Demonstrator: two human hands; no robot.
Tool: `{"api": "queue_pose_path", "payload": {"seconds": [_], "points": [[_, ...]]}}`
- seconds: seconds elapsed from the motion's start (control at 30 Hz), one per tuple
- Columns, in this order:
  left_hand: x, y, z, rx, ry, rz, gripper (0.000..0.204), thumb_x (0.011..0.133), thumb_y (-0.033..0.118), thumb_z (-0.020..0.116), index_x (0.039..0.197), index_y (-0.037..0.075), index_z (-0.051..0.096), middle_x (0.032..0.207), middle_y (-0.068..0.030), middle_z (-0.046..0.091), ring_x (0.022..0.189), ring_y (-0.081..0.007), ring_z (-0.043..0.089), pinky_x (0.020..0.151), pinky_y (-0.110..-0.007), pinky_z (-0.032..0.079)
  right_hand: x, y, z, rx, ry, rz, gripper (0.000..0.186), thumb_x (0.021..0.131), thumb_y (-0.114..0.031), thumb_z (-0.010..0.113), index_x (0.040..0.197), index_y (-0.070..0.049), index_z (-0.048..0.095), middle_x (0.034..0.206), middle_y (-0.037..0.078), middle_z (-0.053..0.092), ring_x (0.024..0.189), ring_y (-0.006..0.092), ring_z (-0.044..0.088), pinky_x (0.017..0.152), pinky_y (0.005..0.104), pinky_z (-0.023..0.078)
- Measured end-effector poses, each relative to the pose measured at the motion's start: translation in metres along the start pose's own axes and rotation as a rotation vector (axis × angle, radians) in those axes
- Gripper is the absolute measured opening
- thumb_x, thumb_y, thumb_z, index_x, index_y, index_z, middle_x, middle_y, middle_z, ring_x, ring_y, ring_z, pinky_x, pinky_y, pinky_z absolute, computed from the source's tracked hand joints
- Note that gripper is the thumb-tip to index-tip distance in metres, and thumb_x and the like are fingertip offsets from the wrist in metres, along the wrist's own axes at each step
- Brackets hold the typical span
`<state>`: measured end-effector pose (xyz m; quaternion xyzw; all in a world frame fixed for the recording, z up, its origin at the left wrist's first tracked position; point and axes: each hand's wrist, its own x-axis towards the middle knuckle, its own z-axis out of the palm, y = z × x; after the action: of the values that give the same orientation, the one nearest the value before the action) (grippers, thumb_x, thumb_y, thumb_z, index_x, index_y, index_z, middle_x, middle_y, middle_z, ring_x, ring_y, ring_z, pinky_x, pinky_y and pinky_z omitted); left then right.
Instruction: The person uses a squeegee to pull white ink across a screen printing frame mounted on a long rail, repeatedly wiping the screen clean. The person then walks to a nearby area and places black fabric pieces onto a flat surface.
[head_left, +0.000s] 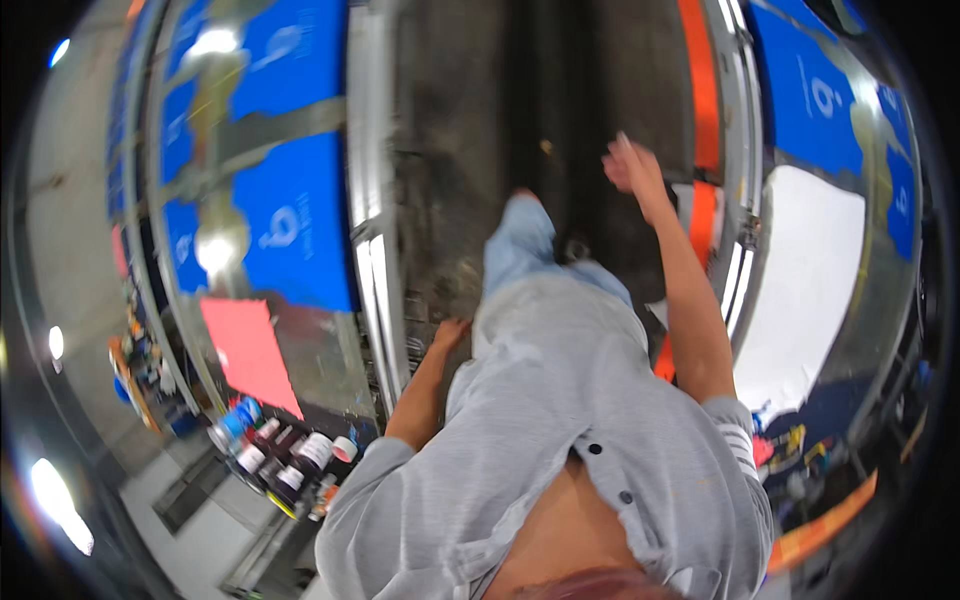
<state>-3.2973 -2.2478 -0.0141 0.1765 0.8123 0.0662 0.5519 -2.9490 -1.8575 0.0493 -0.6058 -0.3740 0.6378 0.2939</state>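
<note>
My right hand (632,170) is raised forward above the dark walkway (450,170), with loosely bent fingers and nothing visible in them; the orange strip (705,90) runs just to its right. My left hand (448,335) hangs low by my hip, nearest the left metal rail (370,280), its fingers partly hidden and too small to read. My body, in a grey short-sleeved shirt and light blue legwear, fills the lower middle of the view.
Left, a long table carries blue sheets (285,220), a pink sheet (245,355) and several cans and bottles (305,465). Right, another table has blue sheets (815,90), a white sheet (800,290) and small clutter (790,445). The walkway runs forward between their rails.
</note>
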Motion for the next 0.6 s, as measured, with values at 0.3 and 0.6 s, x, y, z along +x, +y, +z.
{"api": "queue_pose_path", "payload": {"seconds": [0.3,0.6], "points": [[0.140,0.199,-0.086,0.307,-0.025,-0.263,0.034,0.093,0.033,0.056,0.107,0.004,0.067,0.093,-0.0043,0.068,0.086,-0.0207,0.062,0.078,-0.036,0.049,0.158,0.036,-0.074,-0.380,0.199,0.342,0.032,0.094,-0.036,0.056,0.091,-0.005,0.063,0.077,0.008,0.063,0.064,0.0190,0.059,0.057,0.0332,0.048],[0.358,0.879,-0.237,-0.213,-0.001,0.611,0.024,0.085,0.023,0.068,0.079,0.000,0.069,0.070,-0.0022,0.065,0.064,-0.0099,0.055,0.059,-0.028,0.043,0.213,-0.118,-0.036,-0.391,0.072,0.788,0.032,0.090,-0.033,0.061,0.094,-0.002,0.066,0.085,0.014,0.068,0.072,0.0264,0.065,0.064,0.0408,0.054]]}}
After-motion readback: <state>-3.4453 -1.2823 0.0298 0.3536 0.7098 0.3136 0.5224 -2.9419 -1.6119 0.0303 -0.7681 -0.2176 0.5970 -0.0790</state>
